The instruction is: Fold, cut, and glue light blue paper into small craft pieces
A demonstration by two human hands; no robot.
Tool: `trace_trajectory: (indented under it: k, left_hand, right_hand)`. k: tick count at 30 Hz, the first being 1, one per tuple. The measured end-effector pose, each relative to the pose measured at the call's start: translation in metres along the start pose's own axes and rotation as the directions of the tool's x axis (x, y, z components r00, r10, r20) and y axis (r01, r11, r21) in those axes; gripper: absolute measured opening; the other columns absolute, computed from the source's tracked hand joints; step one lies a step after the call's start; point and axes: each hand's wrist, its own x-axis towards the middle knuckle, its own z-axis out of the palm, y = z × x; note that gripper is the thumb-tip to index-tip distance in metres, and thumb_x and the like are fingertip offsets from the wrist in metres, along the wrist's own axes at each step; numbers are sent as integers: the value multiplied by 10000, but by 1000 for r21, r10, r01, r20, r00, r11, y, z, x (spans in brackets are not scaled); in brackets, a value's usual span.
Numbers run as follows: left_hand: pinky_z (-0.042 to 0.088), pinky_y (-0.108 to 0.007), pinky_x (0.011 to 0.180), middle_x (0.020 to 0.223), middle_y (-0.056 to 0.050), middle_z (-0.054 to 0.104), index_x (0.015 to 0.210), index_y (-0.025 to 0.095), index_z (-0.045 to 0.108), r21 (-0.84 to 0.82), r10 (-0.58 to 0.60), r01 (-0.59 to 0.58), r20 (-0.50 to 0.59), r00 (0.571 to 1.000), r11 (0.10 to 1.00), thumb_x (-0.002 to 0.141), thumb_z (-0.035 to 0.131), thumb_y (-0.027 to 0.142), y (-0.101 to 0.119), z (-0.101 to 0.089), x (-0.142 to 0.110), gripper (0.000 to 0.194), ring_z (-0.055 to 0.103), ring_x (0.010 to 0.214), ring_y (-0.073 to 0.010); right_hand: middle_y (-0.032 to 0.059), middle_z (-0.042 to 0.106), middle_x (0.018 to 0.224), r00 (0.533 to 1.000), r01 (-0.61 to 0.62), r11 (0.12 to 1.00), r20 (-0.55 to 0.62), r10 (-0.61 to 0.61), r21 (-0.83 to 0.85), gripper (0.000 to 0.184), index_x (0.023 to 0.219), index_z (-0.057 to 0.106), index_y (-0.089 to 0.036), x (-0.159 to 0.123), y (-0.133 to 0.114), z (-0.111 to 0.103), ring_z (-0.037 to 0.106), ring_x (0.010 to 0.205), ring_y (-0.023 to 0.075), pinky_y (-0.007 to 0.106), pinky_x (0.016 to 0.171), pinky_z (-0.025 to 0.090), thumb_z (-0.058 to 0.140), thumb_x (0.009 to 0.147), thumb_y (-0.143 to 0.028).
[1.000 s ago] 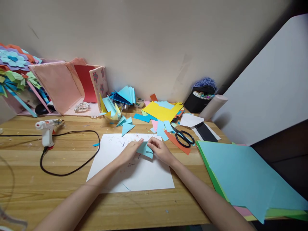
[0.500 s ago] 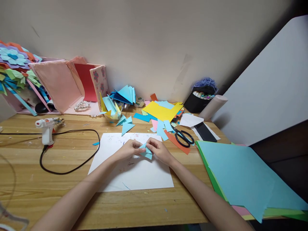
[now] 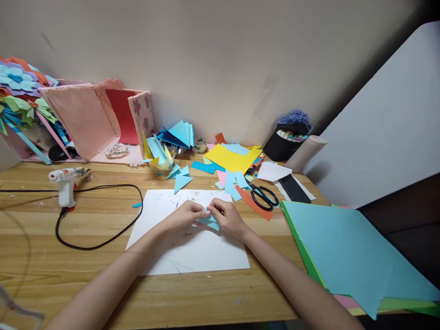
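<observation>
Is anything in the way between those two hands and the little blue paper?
Nothing visible: the left hand and right hand both have the light-blue paper in their grip, over the white sheet. The scissors lie off to the right.

1. Folded light-blue piece [image 3: 211,222]: smooth, matt paper.
2. White sheet [image 3: 206,256]: matt paper.
3. Bench [image 3: 68,270]: smooth, grained wood, faint sheen.
4. Glue gun [image 3: 66,189]: smooth white plastic body.
5. Scissors [image 3: 255,187]: black, plastic-looking handles.
6. Yarn [image 3: 294,119]: fuzzy, soft-looking strands.
</observation>
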Motion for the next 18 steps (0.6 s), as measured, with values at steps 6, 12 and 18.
trace_trajectory:
  k: [6,12,18]
  left_hand:
    - [284,-195,441,502,27,409,557,110,536,6,31,-30,-120,992,1000,702,554,516,-3,6,2,431,366,469,-72]
    - [258,-179,401,521,6,492,637,98,603,-48,11,-12,-40,999,999,711,564,468,3,12,-2,380,511,484,-102]
    - [332,-170,439,603,4,559,701,106,578,-132,-13,7,-47,999,991,693,599,428,5,16,-1,323,640,614,-173]
  right_hand:
    - [-30,414,591,999,-22,1000,24,22,-7,278,637,445,-186,1,1,-1,374,559,105,232,519,277,392,873,-324]
    - [-39,357,514,999,38,987,44,-31,-154,358,546,383,-187,0,4,-6,322,500,101,243,499,224,387,873,-332]
    - [-31,379,535,999,12,974,-48,-24,-224,342,573,386,-194,-1,3,-1,339,508,109,251,510,220,367,883,-337]
